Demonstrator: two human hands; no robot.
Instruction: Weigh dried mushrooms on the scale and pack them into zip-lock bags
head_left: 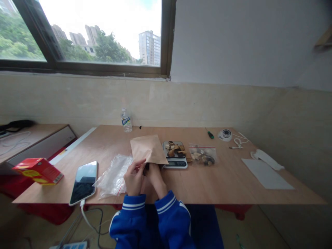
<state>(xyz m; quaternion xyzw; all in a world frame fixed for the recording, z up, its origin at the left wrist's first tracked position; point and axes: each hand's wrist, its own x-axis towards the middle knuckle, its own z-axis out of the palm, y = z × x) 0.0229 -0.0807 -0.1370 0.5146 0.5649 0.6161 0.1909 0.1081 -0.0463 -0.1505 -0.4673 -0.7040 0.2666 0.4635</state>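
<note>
A brown paper bag [149, 148] lies on the table with its mouth facing me. My left hand [135, 176] is closed, its fingers pinching the bag's near edge. Into the dark mouth reaches my right hand [155, 178], its fingers hidden inside, so I cannot see what they hold. Just right of the bag sits a digital kitchen scale [181, 165], bearing dried mushroom slices [175, 149]. A clear zip bag [203, 155] with more dried pieces lies beside the scale. Left of my hands are crumpled clear plastic bags [114, 176].
A phone [84, 181] with a plugged-in cable and a red-and-yellow box [38, 170] stand at the left. Farther back is a water bottle [126, 120]. Toward the right are a green-handled screwdriver [210, 134], a round white device [225, 135], white paper [267, 174] and a white cloth [267, 159].
</note>
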